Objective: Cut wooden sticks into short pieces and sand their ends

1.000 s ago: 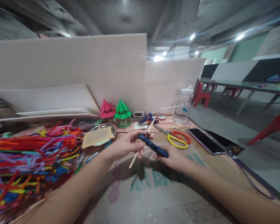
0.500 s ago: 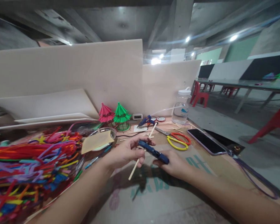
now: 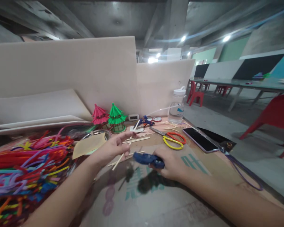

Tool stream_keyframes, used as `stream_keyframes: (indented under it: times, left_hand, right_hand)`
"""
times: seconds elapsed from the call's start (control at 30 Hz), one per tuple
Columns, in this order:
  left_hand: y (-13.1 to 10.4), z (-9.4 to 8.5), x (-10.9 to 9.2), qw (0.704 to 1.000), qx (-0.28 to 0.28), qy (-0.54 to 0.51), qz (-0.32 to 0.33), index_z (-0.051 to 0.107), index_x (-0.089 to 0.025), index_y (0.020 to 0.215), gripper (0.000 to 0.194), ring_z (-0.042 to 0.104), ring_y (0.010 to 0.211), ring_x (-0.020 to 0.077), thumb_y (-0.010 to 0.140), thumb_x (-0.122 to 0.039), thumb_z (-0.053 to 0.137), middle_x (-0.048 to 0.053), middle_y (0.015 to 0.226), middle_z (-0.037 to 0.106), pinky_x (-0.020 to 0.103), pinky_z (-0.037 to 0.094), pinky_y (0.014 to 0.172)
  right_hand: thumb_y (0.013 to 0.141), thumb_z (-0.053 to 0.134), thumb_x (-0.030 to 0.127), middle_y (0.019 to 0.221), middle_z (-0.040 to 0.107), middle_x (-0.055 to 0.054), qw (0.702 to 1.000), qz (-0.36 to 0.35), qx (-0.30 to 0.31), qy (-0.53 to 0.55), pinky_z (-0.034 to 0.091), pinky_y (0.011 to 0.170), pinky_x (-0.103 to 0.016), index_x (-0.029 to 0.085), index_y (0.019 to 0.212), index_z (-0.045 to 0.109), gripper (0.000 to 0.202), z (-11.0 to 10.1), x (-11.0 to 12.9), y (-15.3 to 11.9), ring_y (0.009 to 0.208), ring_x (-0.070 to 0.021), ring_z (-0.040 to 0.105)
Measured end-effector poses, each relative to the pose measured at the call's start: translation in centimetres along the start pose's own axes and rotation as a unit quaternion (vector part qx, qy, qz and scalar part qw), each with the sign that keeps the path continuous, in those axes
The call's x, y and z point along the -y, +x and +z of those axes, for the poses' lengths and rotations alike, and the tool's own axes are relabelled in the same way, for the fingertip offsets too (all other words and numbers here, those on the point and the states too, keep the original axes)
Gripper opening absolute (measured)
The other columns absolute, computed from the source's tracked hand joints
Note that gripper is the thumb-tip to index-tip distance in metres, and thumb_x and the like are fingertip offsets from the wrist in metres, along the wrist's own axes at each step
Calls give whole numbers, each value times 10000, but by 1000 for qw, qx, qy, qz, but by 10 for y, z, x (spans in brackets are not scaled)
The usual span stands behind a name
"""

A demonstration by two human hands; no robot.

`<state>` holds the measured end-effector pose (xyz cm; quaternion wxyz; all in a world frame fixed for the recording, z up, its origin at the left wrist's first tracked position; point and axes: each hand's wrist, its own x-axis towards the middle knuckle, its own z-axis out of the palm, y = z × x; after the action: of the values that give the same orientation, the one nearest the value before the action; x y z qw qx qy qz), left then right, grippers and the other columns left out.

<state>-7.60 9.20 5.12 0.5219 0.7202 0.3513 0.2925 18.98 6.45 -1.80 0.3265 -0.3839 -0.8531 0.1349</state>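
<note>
My left hand point(image 3: 115, 146) holds a thin pale wooden stick point(image 3: 118, 161) slanting between thumb and fingers. Wrapped round a dark blue hand tool point(image 3: 145, 158) is my right hand point(image 3: 168, 160); the tool points left, slightly blurred, apart from the stick. Several more sticks point(image 3: 137, 140) lie on the cardboard behind and under my left hand. Scissors point(image 3: 174, 140) with yellow and orange handles lie beyond my right hand. A blue glue gun point(image 3: 145, 120) rests farther back, beside a red and a green small paper-roofed model point(image 3: 117, 118).
Colourful pipe cleaners point(image 3: 30, 167) are heaped at the left, near a bowl with a yellowish sheet point(image 3: 88, 145). A water jug point(image 3: 177, 108) stands at the back; a phone point(image 3: 200, 139) lies right. Red chairs point(image 3: 269, 113) stand beyond.
My hands have moved apart, and the blue tool has come away from the stick. More loose sticks now show between them. The view has shifted slightly right.
</note>
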Motion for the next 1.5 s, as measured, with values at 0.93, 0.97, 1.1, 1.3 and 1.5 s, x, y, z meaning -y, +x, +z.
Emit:
stream_keyframes:
  times: [0.93, 0.97, 1.1, 1.3, 1.5]
  left_hand:
    - [63, 5, 31, 860, 45, 503, 68, 605, -251, 1369, 446, 694, 970, 206, 934, -166, 557, 68, 1189, 727, 295, 543, 846]
    - [56, 3, 31, 858, 43, 508, 61, 611, -256, 1365, 442, 696, 969, 206, 933, -175, 554, 64, 1183, 732, 286, 540, 835]
    - [50, -1, 30, 850, 15, 526, 39, 668, -213, 1253, 313, 677, 1044, 220, 959, -302, 609, 83, 1191, 716, 342, 546, 900]
    - [73, 1, 45, 822, -56, 566, -32, 612, -172, 1260, 329, 651, 1082, 238, 984, -351, 615, 106, 1278, 631, 453, 576, 916]
    - [81, 4, 66, 806, -85, 581, -72, 605, -165, 1273, 347, 650, 1090, 244, 979, -349, 624, 111, 1285, 627, 457, 575, 918]
  right_hand:
    - [741, 630, 303, 830, 635, -63, 945, -279, 129, -109, 380, 691, -325, 174, 878, 596, 192, 14, 0, 3, 786, -213, 530]
    - [742, 629, 299, 826, 634, -62, 946, -279, 125, -109, 378, 686, -325, 174, 874, 596, 185, 14, 0, 2, 782, -211, 528]
    - [756, 620, 296, 837, 639, -69, 946, -279, 121, -113, 385, 683, -331, 164, 899, 608, 195, 15, 1, 1, 777, -212, 523]
    - [746, 625, 292, 874, 642, -61, 947, -277, 115, -114, 397, 705, -334, 161, 941, 616, 235, 14, 0, 1, 803, -214, 522]
    - [728, 633, 297, 867, 632, -60, 947, -276, 114, -116, 405, 726, -331, 163, 923, 612, 237, 15, 0, 1, 803, -211, 515]
